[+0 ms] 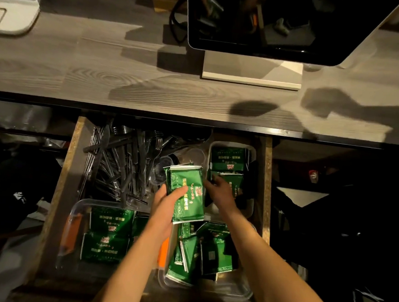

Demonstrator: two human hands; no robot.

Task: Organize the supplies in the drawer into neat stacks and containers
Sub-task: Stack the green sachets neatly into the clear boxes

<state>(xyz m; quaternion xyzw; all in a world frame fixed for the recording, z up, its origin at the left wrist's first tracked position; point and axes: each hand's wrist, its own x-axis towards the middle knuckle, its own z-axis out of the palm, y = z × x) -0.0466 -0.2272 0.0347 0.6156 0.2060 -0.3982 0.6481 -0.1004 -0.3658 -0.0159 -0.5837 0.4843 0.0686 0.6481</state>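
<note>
An open drawer (pixel 58 189) lies under the counter. My left hand (pixel 167 202) grips a small stack of green packets (pixel 187 192) above the drawer's middle. My right hand (pixel 222 189) reaches to the clear container at the back right (pixel 252 149), which holds green packets (pixel 228 158); its fingers are at the front packet there. A clear container at the front left (pixel 75 209) holds flat-stacked green packets (pixel 109 236). Another clear container at the front right (pixel 232 290) holds green packets (pixel 194 255) standing loosely.
Black plastic forks and knives in clear wrappers (pixel 123 165) pile up in the drawer's back left. Small clear cups (pixel 167 163) lie beside them. On the grey wooden counter (pixel 105 75) stand a screen on a white base (pixel 252 72) and a white tray (pixel 13 8).
</note>
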